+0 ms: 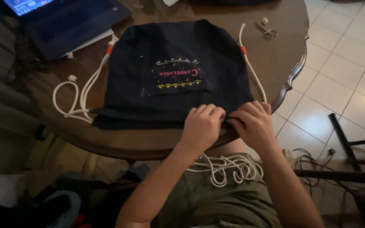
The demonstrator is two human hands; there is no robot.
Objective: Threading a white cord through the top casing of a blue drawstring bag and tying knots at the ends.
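A dark navy drawstring bag (pixel 178 71) with small coloured embroidery lies flat on a round brown wooden table (pixel 275 55). My left hand (pixel 202 126) and my right hand (pixel 253 120) sit side by side at the bag's near hem, fingers curled and pinching the fabric edge. White cord (pixel 250 63) runs along the bag's right side, and more white cord (pixel 77 95) loops out at its left. A tangle of white cord (pixel 229 168) rests on my lap below the table edge.
A laptop (pixel 64 21) with a lit screen sits at the table's far left over white paper. Small scissors (pixel 267 31) lie at the far right. Tiled floor, cables (pixel 313 158) and a dark chair leg (pixel 343 139) are to the right.
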